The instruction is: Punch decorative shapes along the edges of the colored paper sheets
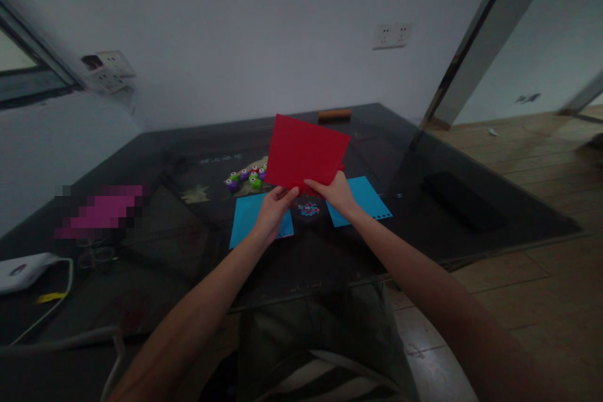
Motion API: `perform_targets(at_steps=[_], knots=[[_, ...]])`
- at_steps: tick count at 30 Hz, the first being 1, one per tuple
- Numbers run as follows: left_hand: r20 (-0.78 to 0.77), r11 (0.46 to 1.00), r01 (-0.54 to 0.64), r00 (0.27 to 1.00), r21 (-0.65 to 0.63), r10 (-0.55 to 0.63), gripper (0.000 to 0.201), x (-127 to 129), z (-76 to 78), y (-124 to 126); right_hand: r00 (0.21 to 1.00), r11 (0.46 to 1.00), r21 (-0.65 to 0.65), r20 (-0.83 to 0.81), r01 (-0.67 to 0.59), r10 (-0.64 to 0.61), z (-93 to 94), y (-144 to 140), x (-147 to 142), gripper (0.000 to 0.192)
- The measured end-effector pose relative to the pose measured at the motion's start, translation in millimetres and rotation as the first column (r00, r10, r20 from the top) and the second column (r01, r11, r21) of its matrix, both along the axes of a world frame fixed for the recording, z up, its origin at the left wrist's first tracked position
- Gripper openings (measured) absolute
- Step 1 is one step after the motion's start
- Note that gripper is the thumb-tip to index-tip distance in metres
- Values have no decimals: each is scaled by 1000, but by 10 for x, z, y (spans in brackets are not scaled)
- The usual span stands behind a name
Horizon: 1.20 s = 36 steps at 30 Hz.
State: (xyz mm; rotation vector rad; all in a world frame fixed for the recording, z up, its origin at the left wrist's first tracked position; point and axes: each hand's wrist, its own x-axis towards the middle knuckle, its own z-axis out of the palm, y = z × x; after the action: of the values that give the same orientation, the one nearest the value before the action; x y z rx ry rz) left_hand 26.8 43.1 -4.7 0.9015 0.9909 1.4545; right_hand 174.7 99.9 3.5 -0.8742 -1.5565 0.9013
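Observation:
A red sheet of paper point(306, 151) is held up over the table, tilted, its near edge between my two hands. My left hand point(276, 206) pinches the lower left part of that edge with the thumb on top. On the lower right, my right hand point(335, 191) grips the same sheet, thumb on the near side. Beneath my left wrist lies a blue sheet point(245, 220), and a second blue sheet point(370, 201) with punched holes lies by my right wrist. Between them sits a small pile of colourful bits point(308, 208). Whatever lies behind the red sheet is hidden.
Several green, purple and red toy figures with eyes point(254, 181) stand behind the left blue sheet. A black flat object point(464, 201) lies at the right, a brown roll point(334, 115) at the back. Scissors point(97, 254) and a white device with a cable point(26, 271) are at the left.

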Motion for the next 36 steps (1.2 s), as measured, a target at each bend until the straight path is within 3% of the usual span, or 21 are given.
perform_targets(at_steps=[20, 30, 36], knots=[[39, 997, -19, 999, 78, 15, 27, 24, -6, 8, 1000, 1000, 15, 12, -7, 7, 39, -41, -5, 30], [-52, 992, -92, 994, 89, 96, 22, 21, -32, -6, 1000, 1000, -11, -1, -2, 2, 49, -54, -5, 42], [-92, 990, -97, 990, 102, 107, 23, 14, -54, 2, 1000, 1000, 7, 2, -17, 17, 72, -61, -5, 38]])
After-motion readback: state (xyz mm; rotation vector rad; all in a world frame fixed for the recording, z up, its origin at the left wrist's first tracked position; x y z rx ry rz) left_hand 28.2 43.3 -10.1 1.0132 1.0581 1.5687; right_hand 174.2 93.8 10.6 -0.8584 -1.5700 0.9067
